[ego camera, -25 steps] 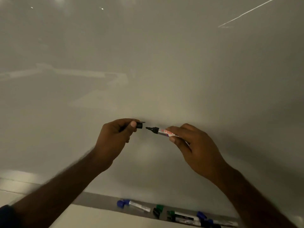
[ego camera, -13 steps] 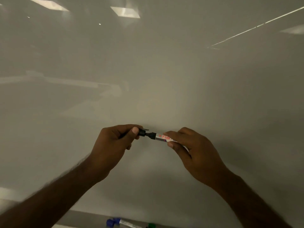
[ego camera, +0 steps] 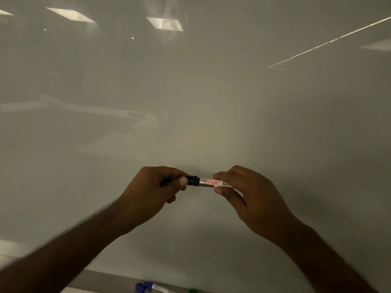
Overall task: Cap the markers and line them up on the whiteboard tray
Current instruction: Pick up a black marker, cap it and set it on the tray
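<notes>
Spanning both hands, the marker [ego camera: 208, 183] lies level between left hand [ego camera: 152, 193] and right hand [ego camera: 251, 197].

Two bare forearms came up from the bottom corners of the frame, no sleeves, watch or bands seen. Left hand [ego camera: 152, 191] and right hand [ego camera: 251, 193] both bare, no rings or gloves. Short, trimmed nails showed on the thumbs; left thumbnail pale & clear near mid-frame. Left forearm edge was blurred at lower left; fine arm hair there.
</notes>
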Motion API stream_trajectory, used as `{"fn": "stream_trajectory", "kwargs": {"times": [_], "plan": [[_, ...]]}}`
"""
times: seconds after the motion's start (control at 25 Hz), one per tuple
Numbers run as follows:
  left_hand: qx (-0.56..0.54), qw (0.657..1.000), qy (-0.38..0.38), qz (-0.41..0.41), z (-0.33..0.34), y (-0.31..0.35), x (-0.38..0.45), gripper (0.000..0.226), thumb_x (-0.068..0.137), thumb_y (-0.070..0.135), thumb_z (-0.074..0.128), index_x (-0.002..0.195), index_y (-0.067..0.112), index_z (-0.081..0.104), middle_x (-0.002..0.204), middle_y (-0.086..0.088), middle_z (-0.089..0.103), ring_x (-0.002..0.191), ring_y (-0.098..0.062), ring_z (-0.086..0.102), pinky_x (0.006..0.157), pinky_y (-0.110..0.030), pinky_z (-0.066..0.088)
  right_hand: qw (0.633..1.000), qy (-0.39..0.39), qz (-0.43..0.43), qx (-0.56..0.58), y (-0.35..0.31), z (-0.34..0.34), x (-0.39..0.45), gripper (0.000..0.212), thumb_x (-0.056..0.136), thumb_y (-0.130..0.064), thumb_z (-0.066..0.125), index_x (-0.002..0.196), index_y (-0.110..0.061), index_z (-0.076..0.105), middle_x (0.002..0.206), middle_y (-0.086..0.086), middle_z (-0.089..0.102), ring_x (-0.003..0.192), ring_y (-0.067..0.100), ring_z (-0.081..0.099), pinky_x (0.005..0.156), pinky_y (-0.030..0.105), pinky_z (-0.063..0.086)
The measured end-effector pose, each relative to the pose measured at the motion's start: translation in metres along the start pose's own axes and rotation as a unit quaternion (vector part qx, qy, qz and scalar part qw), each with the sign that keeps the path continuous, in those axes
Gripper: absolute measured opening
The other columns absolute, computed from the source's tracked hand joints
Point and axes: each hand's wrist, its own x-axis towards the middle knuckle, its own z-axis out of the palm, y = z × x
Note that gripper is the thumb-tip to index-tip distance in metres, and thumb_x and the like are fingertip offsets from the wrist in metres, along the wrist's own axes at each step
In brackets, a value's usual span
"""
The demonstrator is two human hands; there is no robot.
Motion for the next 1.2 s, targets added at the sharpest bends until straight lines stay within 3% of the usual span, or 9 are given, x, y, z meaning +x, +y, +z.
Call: {"fn": "stream_trajectory", "kwargs": {"times": [0.12,0.48,0.72,1.08,1.2], "plan": [[0.069,0.997,-0.014,-0.005,0.001,0.004,-0.001,0.017,0.09,0.024,0.059,0.078,0.026,0.07,0.049,0.01,0.062,0.039,0.003,0.05,0.042,-0.006,0.035,1.0,0.003,-0.008,-0.007,0.0,0.002,0.0,0.022,0.09,-0.032,0.053,0.103,-0.022,0.067,0.08,-0.002,0.063,0.07,0.016,0.056,0.06,0.039,0.048],[0.1,0.994,0.011,0.046,0.006,0.003,-0.007,0.019,0.09,0.016,0.06,0.073,0.021,0.069,0.052,-0.003,0.062,0.046,-0.005,0.05,0.048,-0.012,0.038,1.0,0.002,0.002,0.016,-0.002,0.011,-0.002,0.02,0.092,-0.032,0.05,0.097,-0.023,0.066,0.07,-0.001,0.056,0.063,0.016,0.05,0.056,0.04,0.046],[0.104,0.989,0.047,0.097,0.009,-0.005,-0.005,0.017,0.086,0.008,0.062,0.084,0.022,0.072,0.056,0.002,0.058,0.055,-0.01,0.059,0.051,-0.011,0.041,0.999,0.014,0.026,0.037,-0.003,0.023,-0.003,0.023,0.092,-0.036,0.049,0.095,-0.022,0.067,0.066,-0.005,0.05,0.059,0.014,0.047,0.052,0.037,0.043],[0.153,0.983,-0.018,0.1,0.012,-0.043,-0.002,0.016,0.089,0.018,0.061,0.096,0.029,0.07,0.066,0.008,0.065,0.068,-0.008,0.059,0.059,-0.013,0.043,0.992,-0.031,0.077,0.099,0.018,0.057,-0.014,0.015,0.093,-0.036,0.053,0.093,-0.028,0.066,0.071,-0.005,0.054,0.066,0.011,0.051,0.058,0.031,0.043],[0.145,0.986,-0.024,0.085,0.014,-0.068,-0.006,0.021,0.086,0.014,0.065,0.105,0.023,0.07,0.077,0.004,0.068,0.071,-0.009,0.061,0.067,-0.023,0.049,0.984,-0.047,0.097,0.142,0.026,0.084,-0.026,0.015,0.094,-0.027,0.054,0.101,-0.024,0.067,0.074,-0.004,0.056,0.069,0.009,0.052,0.061,0.028,0.044]]}}
